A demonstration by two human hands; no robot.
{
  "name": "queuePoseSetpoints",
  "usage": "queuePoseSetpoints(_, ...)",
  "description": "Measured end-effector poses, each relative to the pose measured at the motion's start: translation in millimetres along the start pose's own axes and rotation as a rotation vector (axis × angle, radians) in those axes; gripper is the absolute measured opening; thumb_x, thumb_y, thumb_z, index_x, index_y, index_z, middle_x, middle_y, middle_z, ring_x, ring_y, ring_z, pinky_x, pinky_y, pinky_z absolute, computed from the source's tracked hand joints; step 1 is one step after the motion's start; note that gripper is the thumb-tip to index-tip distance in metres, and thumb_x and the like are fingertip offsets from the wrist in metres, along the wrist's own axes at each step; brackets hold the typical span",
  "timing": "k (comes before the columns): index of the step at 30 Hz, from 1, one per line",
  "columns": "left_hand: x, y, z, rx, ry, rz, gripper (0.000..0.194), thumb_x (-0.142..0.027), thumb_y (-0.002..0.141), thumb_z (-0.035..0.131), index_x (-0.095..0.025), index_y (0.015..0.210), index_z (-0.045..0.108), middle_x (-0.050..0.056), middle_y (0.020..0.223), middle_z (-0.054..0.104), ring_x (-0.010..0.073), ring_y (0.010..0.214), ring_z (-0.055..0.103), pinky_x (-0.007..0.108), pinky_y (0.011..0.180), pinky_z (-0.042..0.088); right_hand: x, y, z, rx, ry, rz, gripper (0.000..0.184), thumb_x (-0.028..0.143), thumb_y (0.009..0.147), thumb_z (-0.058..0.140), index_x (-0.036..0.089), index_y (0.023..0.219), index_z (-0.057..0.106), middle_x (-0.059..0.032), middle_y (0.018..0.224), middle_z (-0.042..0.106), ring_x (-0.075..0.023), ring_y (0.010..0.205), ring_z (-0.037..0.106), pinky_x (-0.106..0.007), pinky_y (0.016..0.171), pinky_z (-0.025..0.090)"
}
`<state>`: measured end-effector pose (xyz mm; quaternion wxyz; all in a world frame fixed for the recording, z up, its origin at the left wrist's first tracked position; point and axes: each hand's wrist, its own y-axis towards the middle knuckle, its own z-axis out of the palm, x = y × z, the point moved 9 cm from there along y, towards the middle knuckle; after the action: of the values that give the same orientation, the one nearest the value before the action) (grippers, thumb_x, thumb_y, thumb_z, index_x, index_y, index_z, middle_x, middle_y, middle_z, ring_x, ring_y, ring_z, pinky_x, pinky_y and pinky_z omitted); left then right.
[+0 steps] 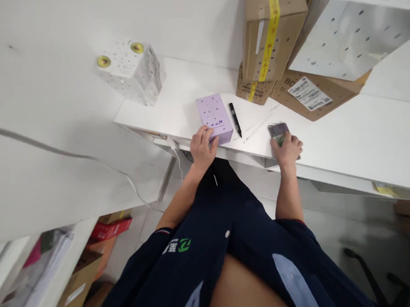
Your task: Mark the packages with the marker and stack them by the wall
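At the middle of the frame, the left hand (203, 146) has its fingers bent over the near left corner of a purple box (212, 109), with the thumb a little way off from them. I cannot tell if they pinch the box or only rest on it. Right of the middle, the right hand (286, 148) has its fingers and thumb bent around the sides of a flat grey thing (279, 128), maybe a phone, and seems to hold it.

The purple box lies flat on the white counter (341, 140), close to its front edge. It looks light and stiff, like card, and a hard squeeze could dent it. Its two long sides look best to hold. The flat grey thing looks hard and smooth, so it may slip; its long edges look good to grip.

Between the hands, just beside the purple box, lies a black pen (235, 120). Brown boxes (270, 45) stand at the upper right. Near the upper left is a white box (126, 71) with avocado pictures.
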<state>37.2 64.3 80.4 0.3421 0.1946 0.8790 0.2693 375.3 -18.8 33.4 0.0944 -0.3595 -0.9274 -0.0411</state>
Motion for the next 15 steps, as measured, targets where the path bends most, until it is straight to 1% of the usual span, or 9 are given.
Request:
queuePoseSetpoints(4, 2.0, 0.3, 2.4, 0.005, -0.004, -0.006, 0.047, -0.055, 0.1, 0.043, -0.017, 0.116, 0.067, 0.02, 0.126, 0.069, 0.0277, 0.119, 0.066, 0.042, 0.104, 0.05, 3.1, -5.4, -7.5, -0.024, 0.034, -0.009, 0.07, 0.05, 0.087, 0.058, 0.013, 0.146, 0.05, -0.0259, 0.136, 0.059, -0.0414, 0.122, 0.05, -0.059, 0.099, 0.043)
queuePoseSetpoints(6, 2.3, 0.4, 2.4, 0.003, 0.007, -0.006, 0.048, -0.056, 0.1, 0.043, -0.018, 0.116, 0.067, 0.019, 0.126, 0.069, 0.0274, 0.119, 0.067, 0.042, 0.102, 0.051, 1.4, -10.9, -12.0, -0.034, 0.141, -0.017, 0.072, 0.049, 0.082, 0.064, 0.013, 0.143, 0.053, -0.0251, 0.134, 0.062, -0.0409, 0.121, 0.053, -0.059, 0.1, 0.044)
queuePoseSetpoints(7, 2.3, 0.4, 2.0, -0.001, 0.012, -0.005, 0.047, -0.056, 0.1, 0.043, -0.018, 0.116, 0.068, 0.018, 0.126, 0.069, 0.0272, 0.118, 0.067, 0.042, 0.102, 0.051, 0.4, -14.3, -14.0, -0.034, 0.236, -0.018, 0.071, 0.049, 0.079, 0.067, 0.014, 0.14, 0.055, -0.0239, 0.132, 0.064, -0.0389, 0.12, 0.055, -0.057, 0.101, 0.045)
queuePoseSetpoints(9, 2.1, 0.3, 0.9, -0.008, 0.018, -0.002, 0.046, -0.055, 0.1, 0.044, -0.019, 0.115, 0.068, 0.018, 0.125, 0.07, 0.0271, 0.118, 0.067, 0.041, 0.101, 0.051, -0.6, -22.8, -16.8, -0.014, 0.528, 0.001, 0.069, 0.05, 0.074, 0.07, 0.016, 0.132, 0.059, -0.019, 0.121, 0.069, -0.0318, 0.11, 0.062, -0.05, 0.097, 0.05)
queuePoseSetpoints(11, 2.2, 0.1, 0.8, -0.006, 0.026, -0.002, 0.045, -0.054, 0.1, 0.045, -0.019, 0.116, 0.068, 0.018, 0.126, 0.07, 0.0272, 0.119, 0.066, 0.041, 0.101, 0.052, 5.0, -35.1, -16.7, 0.057, 0.907, 0.05, 0.063, 0.057, 0.074, 0.068, 0.019, 0.124, 0.061, -0.0116, 0.106, 0.073, -0.0242, 0.092, 0.067, -0.041, 0.084, 0.056)
queuePoseSetpoints(13, 2.3, -0.2, 0.9, -0.01, 0.039, 0.001, 0.045, -0.054, 0.1, 0.045, -0.019, 0.116, 0.068, 0.017, 0.126, 0.07, 0.0272, 0.119, 0.066, 0.041, 0.1, 0.052, 25.2, -53.4, -15.2, 0.2, 1.275, 0.094, 0.059, 0.067, 0.078, 0.059, 0.022, 0.115, 0.063, -0.0069, 0.094, 0.073, -0.0208, 0.08, 0.068, -0.037, 0.072, 0.058)
queuePoseSetpoints(14, 2.2, -0.4, 0.6, -0.019, 0.044, 0.003, 0.045, -0.054, 0.1, 0.046, -0.019, 0.116, 0.068, 0.017, 0.126, 0.07, 0.0271, 0.119, 0.066, 0.041, 0.1, 0.052, 41.5, -65.2, -15.4, 0.299, 1.436, 0.098, 0.059, 0.071, 0.082, 0.051, 0.022, 0.112, 0.064, -0.0065, 0.093, 0.073, -0.0208, 0.078, 0.069, -0.036, 0.069, 0.059)
queuePoseSetpoints(15, 2.2, -0.7, 0.4, -0.029, 0.044, 0.006, 0.044, -0.053, 0.099, 0.046, -0.019, 0.116, 0.068, 0.017, 0.125, 0.07, 0.0272, 0.118, 0.066, 0.041, 0.1, 0.052, 61.7, -79.5, -15.4, 0.437, 1.568, 0.089, 0.062, 0.075, 0.084, 0.044, 0.022, 0.11, 0.065, -0.0071, 0.093, 0.074, -0.0217, 0.08, 0.07, -0.037, 0.068, 0.06)
